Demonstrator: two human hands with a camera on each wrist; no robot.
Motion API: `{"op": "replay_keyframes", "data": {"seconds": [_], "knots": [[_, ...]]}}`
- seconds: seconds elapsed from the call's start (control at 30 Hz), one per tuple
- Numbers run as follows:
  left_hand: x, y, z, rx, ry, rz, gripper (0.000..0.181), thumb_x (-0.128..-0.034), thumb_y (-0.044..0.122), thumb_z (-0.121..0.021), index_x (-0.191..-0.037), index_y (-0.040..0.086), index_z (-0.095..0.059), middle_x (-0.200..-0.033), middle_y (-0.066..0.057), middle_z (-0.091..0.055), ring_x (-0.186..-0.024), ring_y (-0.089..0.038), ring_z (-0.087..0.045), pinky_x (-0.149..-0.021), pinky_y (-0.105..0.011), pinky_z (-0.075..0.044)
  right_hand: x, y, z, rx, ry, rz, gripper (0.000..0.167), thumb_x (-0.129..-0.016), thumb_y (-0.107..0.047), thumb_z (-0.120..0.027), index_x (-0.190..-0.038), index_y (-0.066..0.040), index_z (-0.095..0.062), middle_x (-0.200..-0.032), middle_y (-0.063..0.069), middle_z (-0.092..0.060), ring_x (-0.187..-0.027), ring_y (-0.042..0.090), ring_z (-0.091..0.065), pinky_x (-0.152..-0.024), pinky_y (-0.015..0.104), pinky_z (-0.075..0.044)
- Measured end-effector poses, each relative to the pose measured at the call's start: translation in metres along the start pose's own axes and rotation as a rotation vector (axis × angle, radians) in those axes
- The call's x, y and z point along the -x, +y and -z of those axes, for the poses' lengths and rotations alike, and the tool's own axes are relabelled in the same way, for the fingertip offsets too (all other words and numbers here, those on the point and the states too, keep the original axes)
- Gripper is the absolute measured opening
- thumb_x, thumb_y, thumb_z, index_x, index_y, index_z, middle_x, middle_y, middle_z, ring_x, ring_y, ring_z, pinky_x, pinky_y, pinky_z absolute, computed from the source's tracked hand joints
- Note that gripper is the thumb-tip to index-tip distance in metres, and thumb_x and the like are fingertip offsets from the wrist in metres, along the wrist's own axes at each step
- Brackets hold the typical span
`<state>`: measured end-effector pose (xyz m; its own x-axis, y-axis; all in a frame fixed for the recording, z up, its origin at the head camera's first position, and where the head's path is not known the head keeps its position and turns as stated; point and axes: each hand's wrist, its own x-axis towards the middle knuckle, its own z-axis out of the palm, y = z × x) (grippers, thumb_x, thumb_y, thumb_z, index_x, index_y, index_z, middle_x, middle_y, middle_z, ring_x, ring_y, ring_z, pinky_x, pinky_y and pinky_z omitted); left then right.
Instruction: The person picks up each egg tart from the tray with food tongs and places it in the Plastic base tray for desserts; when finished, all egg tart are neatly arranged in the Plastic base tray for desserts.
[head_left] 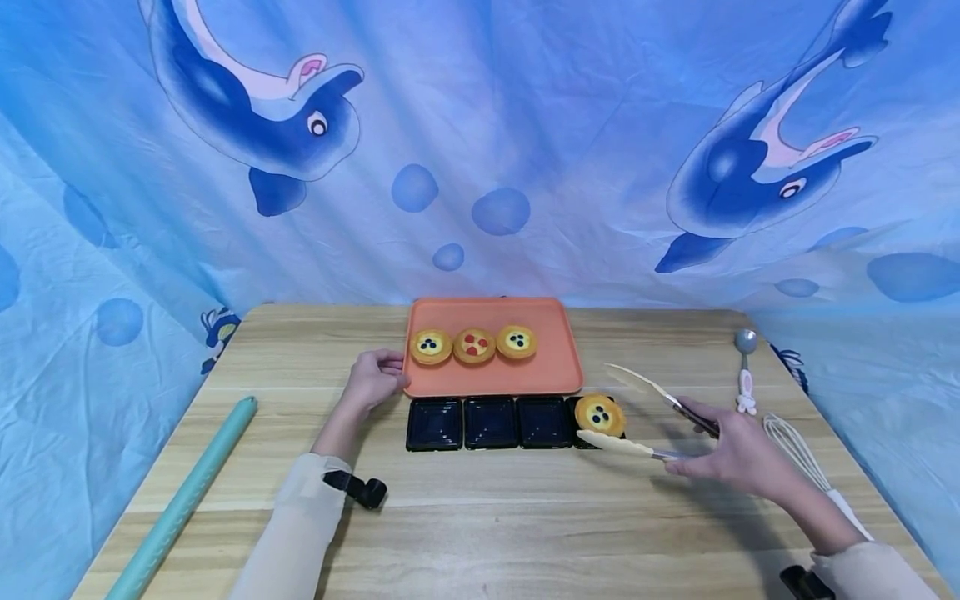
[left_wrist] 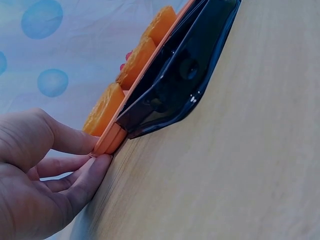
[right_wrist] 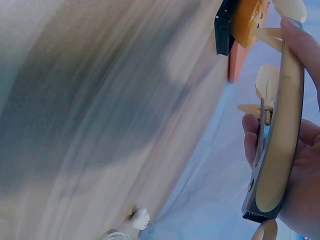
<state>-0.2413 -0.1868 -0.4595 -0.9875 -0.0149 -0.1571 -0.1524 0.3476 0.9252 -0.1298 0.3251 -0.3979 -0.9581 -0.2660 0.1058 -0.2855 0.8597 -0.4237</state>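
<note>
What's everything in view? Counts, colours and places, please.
Table: one, wood-toned, centre.
Tray: one, orange, table's far middle.
Containers: four, black, row before the tray.
Tarts: four, golden, three on the tray, one at the rightmost container.
Tongs: one pair, cream and metallic, beside that tart.
Spoon: one, silver and white, far right.
Whisk: one, white, right, nearer than the spoon.
Rod: one, teal, left.
Backdrop: one, blue with dolphins, behind the table.
Patterned bits: two, dark blue and white, table's side edges.
Sleeves: two, white, forearms.
Wrist straps: two, black, wrists.
Left hand: one, bare, pinching the tray's left edge.
Right hand: one, bare, holding the tongs.
</note>
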Motion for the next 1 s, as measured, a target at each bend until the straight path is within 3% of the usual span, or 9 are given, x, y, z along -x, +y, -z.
{"op": "replay_keyframes", "data": {"seconds": [0.27, 0.33, 0.4, 0.47, 0.57, 0.7, 0.83, 0.9, 1.0], "knots": [[0.000, 0.001, 0.002, 0.018, -0.004, 0.005, 0.049, -0.0806, -0.009, -0.066, -0.129, -0.011, -0.055, -0.115, -0.024, -0.061, -0.099, -0.030, -0.063, -0.074, -0.027, -0.057, -0.008, -0.007, 0.013, -0.003, -0.012, -0.027, 0.101, -0.066, -0.050, -0.089, -0.142, 0.003, -0.050, -0.113, 0.033, -0.064, -0.055, 0.016, -0.044, -0.049, 0.031, -0.040], [0.001, 0.001, 0.002, 0.024, -0.001, 0.007, 0.049, -0.0802, -0.010, -0.066, -0.128, -0.011, -0.056, -0.115, -0.024, -0.062, -0.099, -0.030, -0.063, -0.074, -0.027, -0.057, -0.012, -0.010, 0.017, -0.012, -0.009, -0.009, 0.101, -0.066, -0.049, -0.089, -0.142, 0.003, -0.050, -0.118, 0.035, -0.062, -0.061, 0.019, -0.051, -0.053, 0.034, -0.043], [0.001, 0.001, 0.002, 0.024, 0.000, 0.003, 0.049, -0.0803, -0.010, -0.066, -0.128, -0.011, -0.056, -0.115, -0.024, -0.062, -0.099, -0.031, -0.063, -0.075, -0.028, -0.057, -0.018, -0.012, 0.021, -0.030, -0.003, 0.019, 0.100, -0.066, -0.047, -0.090, -0.142, 0.004, -0.049, -0.119, 0.035, -0.061, -0.071, 0.030, -0.063, -0.075, 0.050, -0.052], [0.000, 0.001, 0.002, 0.022, 0.001, 0.002, 0.048, -0.0801, -0.010, -0.067, -0.127, -0.011, -0.056, -0.115, -0.024, -0.062, -0.100, -0.031, -0.063, -0.076, -0.028, -0.057, -0.026, -0.015, 0.024, -0.034, 0.005, 0.046, 0.100, -0.066, -0.047, -0.090, -0.142, 0.005, -0.049, -0.117, 0.034, -0.063, -0.090, 0.041, -0.066, -0.094, 0.065, -0.040], [0.000, 0.000, 0.001, 0.022, 0.001, 0.002, 0.048, -0.0802, -0.010, -0.067, -0.127, -0.011, -0.057, -0.115, -0.024, -0.062, -0.100, -0.031, -0.062, -0.077, -0.028, -0.057, -0.039, -0.020, 0.026, -0.031, 0.013, 0.074, 0.099, -0.067, -0.046, -0.090, -0.142, 0.004, -0.050, -0.115, 0.031, -0.065, -0.099, 0.048, -0.064, -0.098, 0.074, -0.031], [0.000, -0.003, 0.001, 0.031, 0.002, 0.001, 0.048, -0.0801, -0.010, -0.067, -0.127, -0.011, -0.057, -0.114, -0.024, -0.062, -0.099, -0.031, -0.063, -0.076, -0.028, -0.057, -0.060, -0.030, 0.026, -0.017, -0.027, 0.067, 0.100, -0.069, -0.050, -0.088, -0.144, 0.002, -0.048, -0.116, 0.029, -0.065, -0.091, 0.040, -0.065, -0.073, 0.055, -0.054], [0.001, -0.003, 0.001, 0.033, 0.004, 0.007, 0.047, -0.0806, -0.010, -0.067, -0.127, -0.011, -0.057, -0.114, -0.024, -0.062, -0.099, -0.030, -0.062, -0.076, -0.028, -0.057, -0.084, -0.039, 0.021, -0.011, -0.087, 0.060, 0.105, -0.068, -0.055, -0.086, -0.146, 0.003, -0.045, -0.090, 0.022, -0.066, -0.056, 0.018, -0.048, -0.055, 0.037, -0.046], [0.000, -0.003, 0.001, 0.033, 0.005, 0.008, 0.048, -0.0809, -0.009, -0.068, -0.127, -0.011, -0.056, -0.114, -0.023, -0.062, -0.099, -0.030, -0.062, -0.077, -0.028, -0.057, -0.097, -0.041, 0.016, -0.005, -0.096, 0.077, 0.105, -0.067, -0.055, -0.087, -0.146, 0.002, -0.046, -0.089, 0.018, -0.067, -0.053, 0.013, -0.038, -0.055, 0.033, -0.041], [-0.001, -0.002, 0.001, 0.039, 0.002, 0.010, 0.048, -0.0815, -0.009, -0.068, -0.128, -0.010, -0.056, -0.115, -0.023, -0.062, -0.101, -0.030, -0.062, -0.078, -0.028, -0.057, -0.113, -0.043, 0.008, -0.005, -0.100, 0.109, 0.103, -0.066, -0.053, -0.088, -0.144, 0.002, -0.048, -0.096, 0.017, -0.068, -0.057, 0.014, -0.042, -0.057, 0.033, -0.042]]}}
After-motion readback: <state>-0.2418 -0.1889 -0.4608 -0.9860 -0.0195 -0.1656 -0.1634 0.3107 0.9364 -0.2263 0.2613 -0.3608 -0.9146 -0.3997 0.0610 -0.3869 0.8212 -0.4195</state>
